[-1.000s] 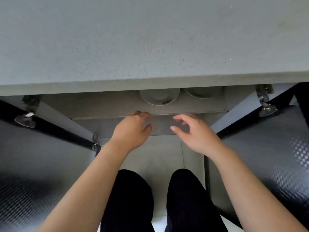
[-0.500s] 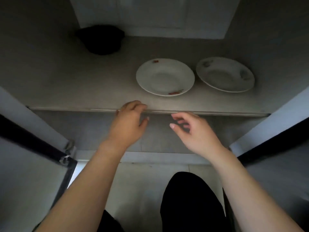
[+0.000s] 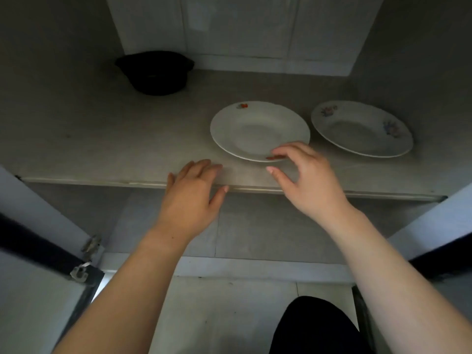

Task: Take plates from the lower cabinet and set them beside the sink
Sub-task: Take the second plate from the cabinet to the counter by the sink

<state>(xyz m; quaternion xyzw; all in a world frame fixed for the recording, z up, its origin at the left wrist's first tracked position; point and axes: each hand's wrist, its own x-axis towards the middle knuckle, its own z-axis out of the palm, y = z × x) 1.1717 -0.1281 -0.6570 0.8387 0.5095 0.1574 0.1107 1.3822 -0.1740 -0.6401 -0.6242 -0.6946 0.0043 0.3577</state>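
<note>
Two plates: both lie flat on the cabinet shelf (image 3: 102, 139) near its front edge, right of centre. The red-flowered plate (image 3: 258, 129) sits left of the blue-flowered plate (image 3: 361, 127), just apart from it.
Change: the right hand (image 3: 309, 180) has left the shelf's front edge and reached the red-flowered plate's near rim.
Right fingers: curved and spread over the rim, thumb apart in front; no pinch yet.
Left hand (image 3: 191, 198): still flat on the front edge, fingers together, thumb out.
Meaning: the first pickup looks about to begin; no plate has left the cabinet.
Surface: pale matte shelf, with a black pot (image 3: 154, 72) at its back left.
Room: dim, with a cabinet door (image 3: 30, 302) open at the left and pale floor (image 3: 229, 315) below.
</note>
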